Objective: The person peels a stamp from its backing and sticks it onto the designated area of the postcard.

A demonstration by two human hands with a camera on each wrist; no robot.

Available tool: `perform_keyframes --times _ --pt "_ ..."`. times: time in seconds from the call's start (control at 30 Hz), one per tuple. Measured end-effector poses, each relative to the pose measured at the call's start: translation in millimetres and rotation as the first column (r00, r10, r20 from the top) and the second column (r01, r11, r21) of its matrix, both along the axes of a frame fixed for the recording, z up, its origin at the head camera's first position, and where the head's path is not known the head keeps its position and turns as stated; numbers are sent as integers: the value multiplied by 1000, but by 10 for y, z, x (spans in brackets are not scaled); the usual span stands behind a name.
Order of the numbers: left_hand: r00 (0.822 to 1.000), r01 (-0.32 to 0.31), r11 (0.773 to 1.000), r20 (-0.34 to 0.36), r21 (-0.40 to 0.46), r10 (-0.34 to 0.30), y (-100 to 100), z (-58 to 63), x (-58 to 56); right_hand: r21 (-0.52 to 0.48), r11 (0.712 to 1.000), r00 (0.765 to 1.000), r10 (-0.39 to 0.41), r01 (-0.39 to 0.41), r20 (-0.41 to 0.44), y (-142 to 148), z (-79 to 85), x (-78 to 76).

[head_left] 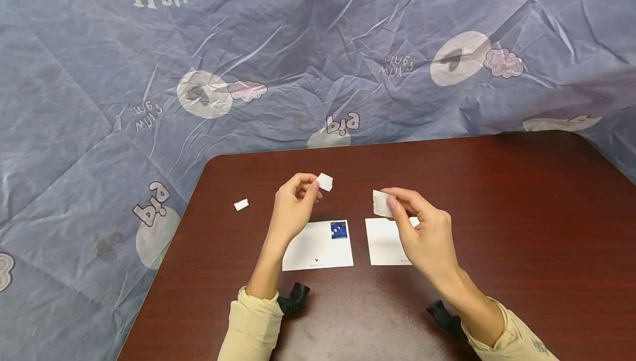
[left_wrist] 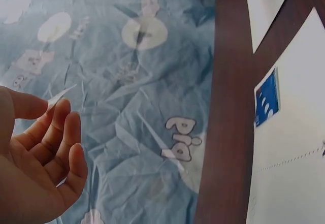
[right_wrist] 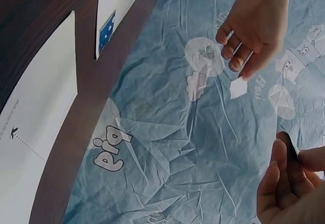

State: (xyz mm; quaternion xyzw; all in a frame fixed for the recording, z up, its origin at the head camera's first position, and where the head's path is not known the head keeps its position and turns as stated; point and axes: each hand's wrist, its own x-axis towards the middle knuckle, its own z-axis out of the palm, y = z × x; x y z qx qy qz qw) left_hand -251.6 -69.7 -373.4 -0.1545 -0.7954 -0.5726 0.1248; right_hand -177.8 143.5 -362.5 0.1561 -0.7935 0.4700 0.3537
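Observation:
Above the table, my left hand (head_left: pixel 293 206) pinches a small white scrap of paper (head_left: pixel 325 182) between thumb and forefinger. My right hand (head_left: pixel 429 234) pinches a stamp (head_left: pixel 381 204) by its edge, its pale back towards the head camera; the side seen in the right wrist view looks dark. Partly behind the left hand lies a white card (head_left: pixel 323 256) with a blue stamp (head_left: pixel 339 229) at its upper right corner, showing pale moon shapes. Another white card (head_left: pixel 385 242) lies to its right, its right part hidden by my right hand.
Another small white scrap (head_left: pixel 241 204) lies on the brown table (head_left: pixel 521 228), left of the hands. A wrinkled blue printed cloth (head_left: pixel 298 46) hangs behind the table's far edge. Black wrist-worn pieces (head_left: pixel 298 296) stick out beside both forearms.

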Motion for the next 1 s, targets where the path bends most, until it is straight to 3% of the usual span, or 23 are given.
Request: perform_keyframes --times 0.33,0.5,1.0 --pt "997 -75 996 37 37 74 -209 32 -61 11 1000 1000 1 -1 -1 -4 -7 4" --pt "989 -136 990 71 35 133 -315 42 -91 17 1000 1000 11 -11 -1 -11 -13 3" --pt "963 -218 974 173 59 206 -577 5 -182 31 999 1000 13 -13 -6 -18 -20 9"
